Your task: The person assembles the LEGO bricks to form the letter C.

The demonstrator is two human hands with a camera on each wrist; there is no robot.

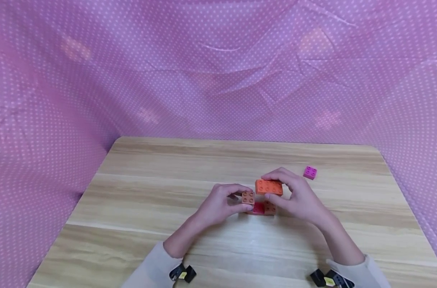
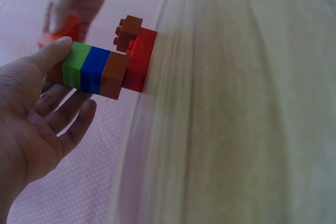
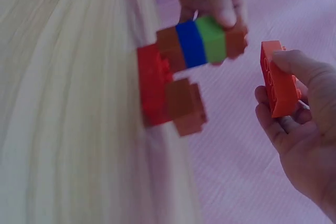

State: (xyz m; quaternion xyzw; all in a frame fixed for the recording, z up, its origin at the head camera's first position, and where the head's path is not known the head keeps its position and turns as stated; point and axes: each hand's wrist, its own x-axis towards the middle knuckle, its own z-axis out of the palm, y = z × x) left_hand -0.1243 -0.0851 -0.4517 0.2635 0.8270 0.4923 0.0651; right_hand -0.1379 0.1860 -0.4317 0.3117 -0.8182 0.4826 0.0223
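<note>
Fingers of the left hand (image 1: 220,204) grasp the upper end of a stack, at the top brown block (image 1: 248,197) and green block (image 2: 76,66). Fingers of the right hand (image 1: 299,198) grasp one orange block (image 1: 269,187), thumb and fingertips on opposite sides.

Visible count: eight blocks. Brown, three; red, one; blue, one; green, one; orange, one; magenta, one.

Stack order, bottom to top: lower brown block (image 2: 114,75), blue block (image 2: 94,70), green block, top brown block. The stack stands at one end of the red block (image 2: 140,60); the side brown block (image 3: 185,107) sits at the other end. The red block rests on the table (image 1: 150,168).

Orange block: raised above the side brown block, gap visible on the stack side. Magenta block (image 1: 310,173): on the table, just beyond the right hand, untouched. Table side edges: well apart from both hands; far edge beyond the magenta block.
</note>
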